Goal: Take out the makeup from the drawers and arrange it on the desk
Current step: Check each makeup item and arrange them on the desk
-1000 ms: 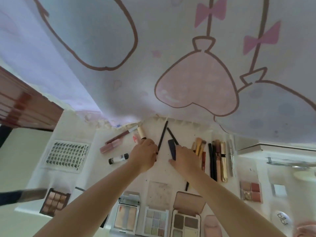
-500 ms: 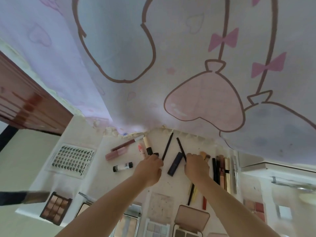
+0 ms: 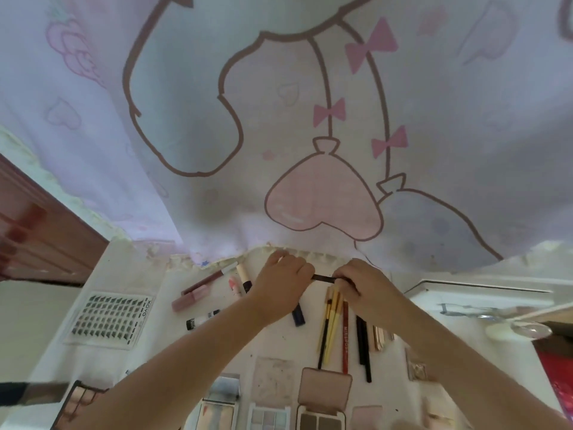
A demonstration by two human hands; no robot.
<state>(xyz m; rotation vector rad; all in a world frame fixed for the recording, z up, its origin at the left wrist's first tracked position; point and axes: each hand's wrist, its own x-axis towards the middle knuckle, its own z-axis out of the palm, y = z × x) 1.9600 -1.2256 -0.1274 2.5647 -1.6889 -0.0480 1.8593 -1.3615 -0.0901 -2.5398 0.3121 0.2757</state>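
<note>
Already most of the work looks done: nearest you, along the desk's point(image 3: 145, 274) near edge, the palettes sit in a row, among them a compact with its pink lid up point(image 3: 325, 389) and a pale eyeshadow palette point(image 3: 269, 418) to its left. Another brown-toned palette point(image 3: 81, 398) lies at the near left. Further in, a sheet of lashes point(image 3: 108, 318) rests at the left, and a fan of pencils and brushes point(image 3: 333, 324) lies right of centre, with a dark blue tube point(image 3: 298, 316) beside them. Past that come a small black-capped tube point(image 3: 201, 318) and a pink gloss point(image 3: 198, 290).

At the far edge, under the curtain point(image 3: 279, 119), your left hand point(image 3: 280, 287) and right hand point(image 3: 364, 287) both have fingers curled round a thin black pencil point(image 3: 322, 278), one at each end, held level just above the desk. I judge you are placing or straightening it.

No drawer shows here, so whether any makeup is left inside I cannot tell. The far row looks less tidy than the near one.
</note>
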